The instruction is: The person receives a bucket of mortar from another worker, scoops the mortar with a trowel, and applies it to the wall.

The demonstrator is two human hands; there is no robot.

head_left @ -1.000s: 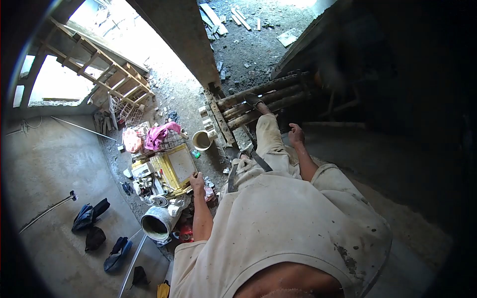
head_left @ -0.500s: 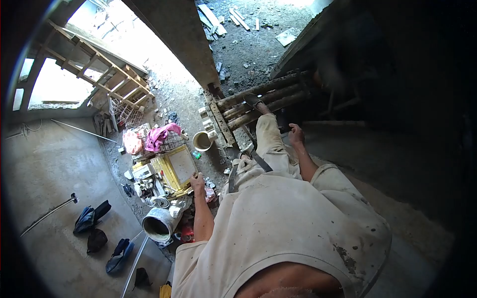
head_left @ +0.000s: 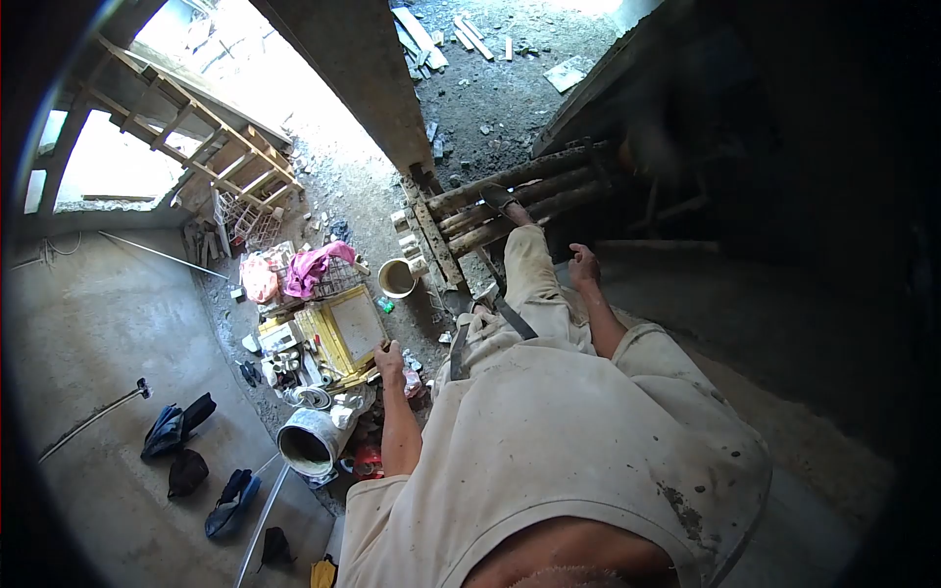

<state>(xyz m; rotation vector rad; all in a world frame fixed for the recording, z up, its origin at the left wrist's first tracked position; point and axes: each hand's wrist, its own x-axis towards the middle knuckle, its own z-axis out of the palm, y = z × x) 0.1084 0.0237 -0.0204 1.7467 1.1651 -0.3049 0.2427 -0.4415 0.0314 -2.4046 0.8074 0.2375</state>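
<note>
My left hand [head_left: 389, 358] is closed, held low beside the right edge of a yellow-framed panel [head_left: 358, 326]. Whether its fingers touch that edge or hold something small, I cannot make out. On the other side, my right hand [head_left: 585, 267] hangs by my right leg with its fingers curled. A dark area lies just beyond those fingers, and anything in them is too dim to name. Beneath my feet is a platform of round poles [head_left: 524, 201] with a mud-caked board [head_left: 431, 230] across its end.
Below left are a bucket [head_left: 309, 446], a second bucket [head_left: 398, 278], a pink cloth [head_left: 319, 267] and several small tools and fittings. A wooden ladder [head_left: 191, 137] leans at the upper left. Bags [head_left: 230, 505] hang along the left wall. A concrete pillar [head_left: 358, 78] stands ahead.
The view has shifted very slightly, so the left-side objects sit a little further left. My right hand's fingers have drawn in slightly, and the dark shape beside them shows less. My left hand stays about where it was.
</note>
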